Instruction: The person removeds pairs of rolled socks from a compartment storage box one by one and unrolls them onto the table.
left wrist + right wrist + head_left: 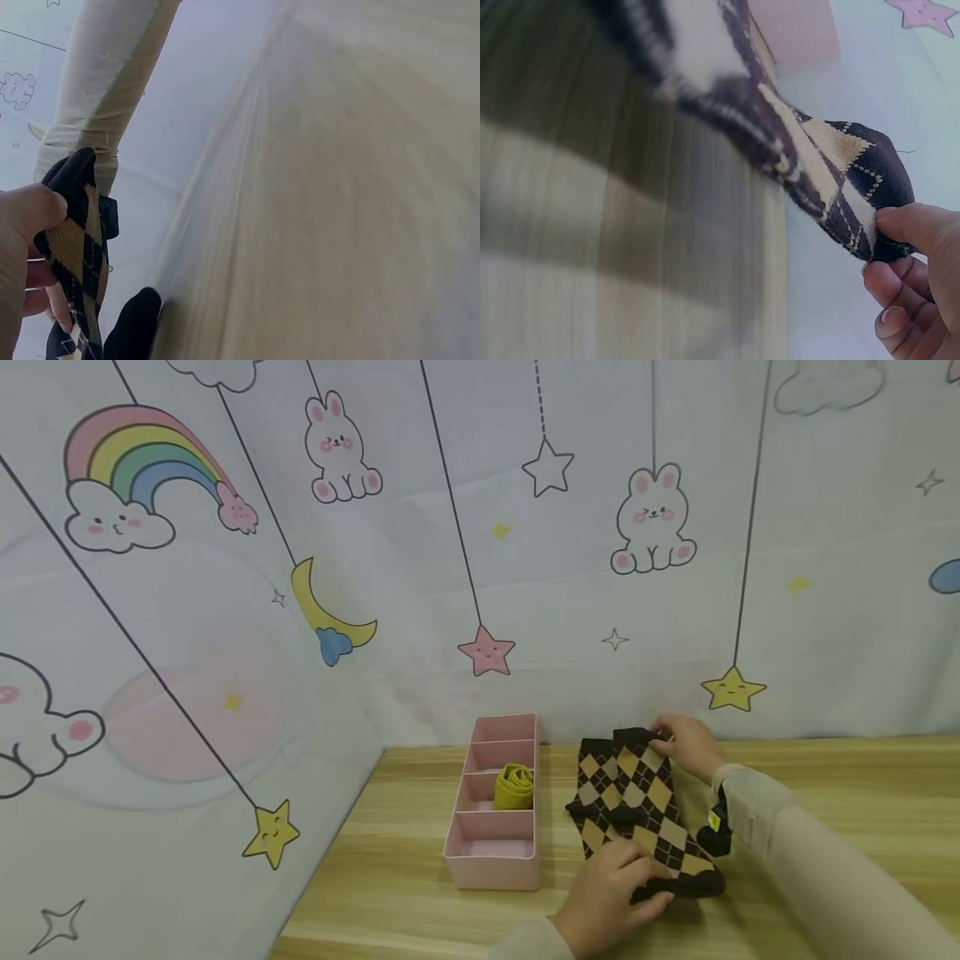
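- Stretching across the back, the curtain (pixel 570 602) carries cartoon prints; no lettering shows among them.
- Pale and wood-grained, the table (pixel 390 852) gives a flat base; smoothing cloth down against it should work better than arranging it in the air.
- The socks (pixel 637 785), with black-and-tan diamonds, lie on the table just right of the box (pixel 495 875), one partly over the other. Their cuffs are not quite level, so squaring those edges first seems wise, then smoothing towards the toes. No brand or label can be made out on them.
- The box is pink, with four compartments in a row, and bears no readable mark.
- The right hand (pixel 690 747) pinches a cuff at the far end between thumb and fingers; a light hold should spare the knit from stretching.
- The left hand (pixel 611 889) grips a sock near the toe, thumb against the cloth; a gentle pull against the right hand ought to ease out creases.
- The yellow roll (pixel 513 789) sits in the third compartment from the far end, unlabelled as far as shows.
- The black device (pixel 716 842) at the right wrist has a yellow mark, too small to read.
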Available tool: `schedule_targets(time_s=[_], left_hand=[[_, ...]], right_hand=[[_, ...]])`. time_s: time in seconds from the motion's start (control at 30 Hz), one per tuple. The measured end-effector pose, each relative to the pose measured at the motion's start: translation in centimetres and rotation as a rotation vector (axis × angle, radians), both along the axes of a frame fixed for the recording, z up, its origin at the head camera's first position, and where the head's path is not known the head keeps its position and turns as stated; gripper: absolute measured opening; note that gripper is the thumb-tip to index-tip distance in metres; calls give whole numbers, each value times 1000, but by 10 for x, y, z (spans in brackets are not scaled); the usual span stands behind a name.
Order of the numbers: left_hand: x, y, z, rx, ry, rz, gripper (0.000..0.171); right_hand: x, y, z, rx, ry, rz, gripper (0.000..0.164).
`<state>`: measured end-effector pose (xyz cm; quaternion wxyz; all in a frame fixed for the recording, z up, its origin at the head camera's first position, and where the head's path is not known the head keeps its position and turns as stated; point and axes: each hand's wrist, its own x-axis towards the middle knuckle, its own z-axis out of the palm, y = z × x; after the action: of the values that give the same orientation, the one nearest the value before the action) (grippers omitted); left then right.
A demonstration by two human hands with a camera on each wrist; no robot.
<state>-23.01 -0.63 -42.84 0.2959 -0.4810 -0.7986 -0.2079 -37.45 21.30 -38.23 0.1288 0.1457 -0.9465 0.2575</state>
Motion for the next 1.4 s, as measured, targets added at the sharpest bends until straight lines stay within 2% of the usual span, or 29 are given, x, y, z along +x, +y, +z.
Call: schedule_targets(time_s=[0.3,0.4,0.67,0.9,1.17,1.4], left_hand=[[1,13,-4,-111,-40,6,16],[1,15,-6,-150,-48,-12,16],[-2,19,-10,-223,-73,-50,17],[-3,21,-8,-311,-99,-44,20],[-4,20,-6,-319,-171,-36,20],[-8,15,-2,-286,-150,-15,19]], right_hand=[[7,13,-13,-2,-61,-20,25],[6,15,-17,6,-79,-35,27],[1,25,-27,40,-48,-66,26],[-1,29,-31,35,-43,-65,27],[-4,33,-34,23,-112,-74,31],[-4,34,-35,9,-173,-64,36]])
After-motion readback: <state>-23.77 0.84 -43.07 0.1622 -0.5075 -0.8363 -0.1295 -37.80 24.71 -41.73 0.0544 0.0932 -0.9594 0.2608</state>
